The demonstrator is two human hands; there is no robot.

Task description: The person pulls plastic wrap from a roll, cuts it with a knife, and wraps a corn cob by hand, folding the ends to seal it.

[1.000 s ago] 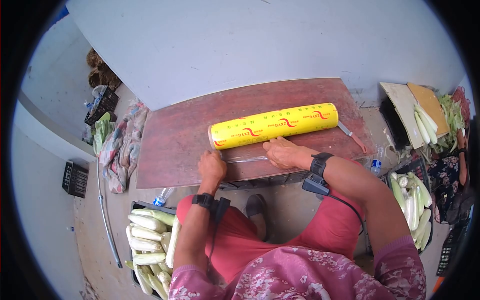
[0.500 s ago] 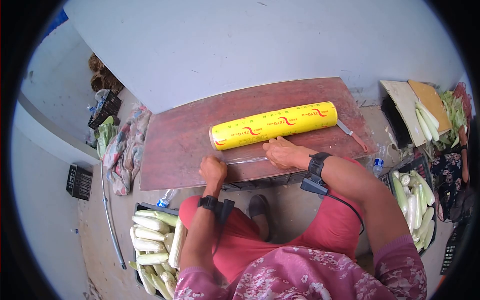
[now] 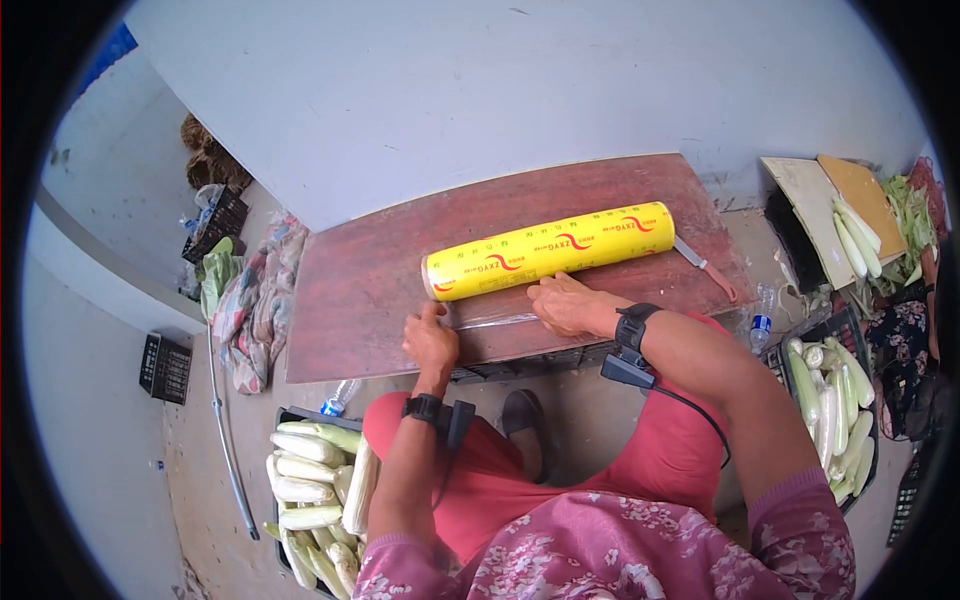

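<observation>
Your left hand (image 3: 432, 342) and right hand (image 3: 566, 306) pinch the clear film (image 3: 497, 321) beside the yellow roll (image 3: 545, 254); tension it evenly, without creases.

A produce-packing area, by the look of it: crates of husked corn (image 3: 312, 480) stand on a bare, littered floor (image 3: 225, 440), with a printed cling-film roll (image 3: 550, 250) on the worn wooden surface (image 3: 380, 290).

Yellow roll (image 3: 550, 251) blocks mid tbl (image 3: 350, 290); room L of it, knife (image 3: 706, 269) near R end.
</observation>
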